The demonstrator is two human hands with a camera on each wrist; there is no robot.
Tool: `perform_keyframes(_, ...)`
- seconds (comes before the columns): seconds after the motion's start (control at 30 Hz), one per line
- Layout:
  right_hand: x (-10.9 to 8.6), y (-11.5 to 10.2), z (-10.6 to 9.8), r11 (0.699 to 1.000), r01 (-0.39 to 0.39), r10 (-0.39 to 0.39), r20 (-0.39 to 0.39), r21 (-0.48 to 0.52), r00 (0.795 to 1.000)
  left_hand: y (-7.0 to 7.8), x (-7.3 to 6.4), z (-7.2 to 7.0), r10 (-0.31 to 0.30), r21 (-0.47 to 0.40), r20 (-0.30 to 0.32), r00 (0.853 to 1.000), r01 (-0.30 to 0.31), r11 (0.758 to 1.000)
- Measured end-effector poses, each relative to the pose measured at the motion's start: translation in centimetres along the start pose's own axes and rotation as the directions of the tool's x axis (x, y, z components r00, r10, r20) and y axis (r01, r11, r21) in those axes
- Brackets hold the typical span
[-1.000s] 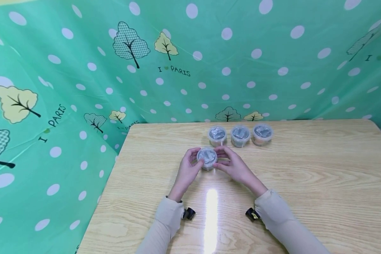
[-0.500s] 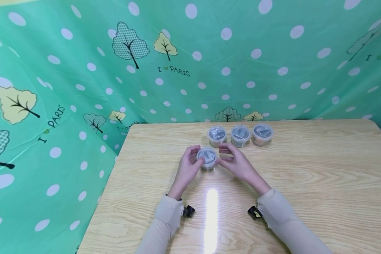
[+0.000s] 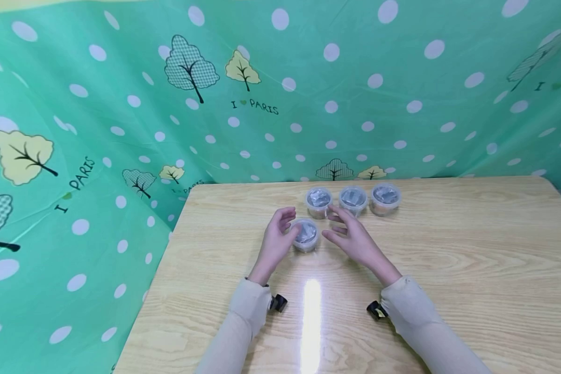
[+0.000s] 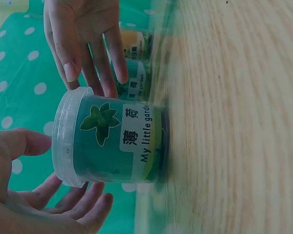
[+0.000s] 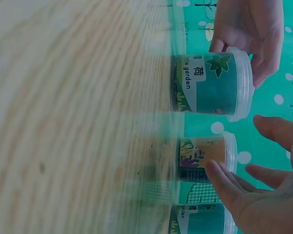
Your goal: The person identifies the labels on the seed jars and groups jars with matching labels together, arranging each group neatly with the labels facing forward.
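A round clear-lidded plastic tub (image 3: 306, 236) stands upright on the table, with a green label showing a mint leaf and "My little garden" in the left wrist view. My left hand (image 3: 277, 236) is at its left side, fingers loosely spread and the thumb tip right at the lid's edge. To the right, my right hand (image 3: 355, 240) is apart from the tub, its fingers relaxed and parted. Both wrist views show the hands on opposite sides of the tub, fingers not wrapped round it.
Three similar tubs stand in a row behind: a left one (image 3: 318, 201), a middle one (image 3: 353, 199) and a right one (image 3: 385, 198). They sit near the back edge of the wooden table (image 3: 472, 270), before a green dotted curtain (image 3: 308, 114).
My right hand has come off the tub and moved right and slightly back. My left hand has loosened and slid a little away along its left side. The tub stays in place.
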State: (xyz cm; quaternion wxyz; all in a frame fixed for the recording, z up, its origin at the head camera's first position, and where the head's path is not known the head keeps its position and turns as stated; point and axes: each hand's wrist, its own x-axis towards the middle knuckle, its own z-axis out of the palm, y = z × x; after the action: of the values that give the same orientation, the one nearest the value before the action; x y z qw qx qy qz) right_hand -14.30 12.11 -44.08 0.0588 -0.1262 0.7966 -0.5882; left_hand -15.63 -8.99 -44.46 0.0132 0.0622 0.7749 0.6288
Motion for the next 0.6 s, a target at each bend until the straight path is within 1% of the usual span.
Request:
perform_keyframes(0.13,0.1,-0.1,-0.1,1.000,-0.024,0.025,0.003,-0.014,1.000,-0.1,0.6,0.1,0.016,0.002,0.005,1.000,-0.016,1.000)
perform_keyframes(0.3,0.1,0.0,-0.2,0.999,-0.041,0.041,0.005,-0.036,0.999,-0.1,1.3,0.2,0.012,0.008,0.000,1.000,-0.012,1.000)
perform_keyframes(0.43,0.3,0.2,-0.2,0.998,-0.042,0.042,0.002,-0.043,0.999,-0.1,1.8,0.3,0.015,0.011,-0.002,1.000,-0.015,1.000)
perform_keyframes(0.47,0.4,0.3,-0.2,0.998,-0.041,0.041,0.001,-0.045,0.999,0.3,1.8,0.3,0.011,0.005,0.000,1.000,-0.011,1.000)
perform_keyframes(0.6,0.6,0.5,-0.2,0.998,-0.028,0.027,-0.004,-0.055,1.000,0.1,2.4,0.4,0.015,0.002,0.000,1.000,-0.015,1.000)
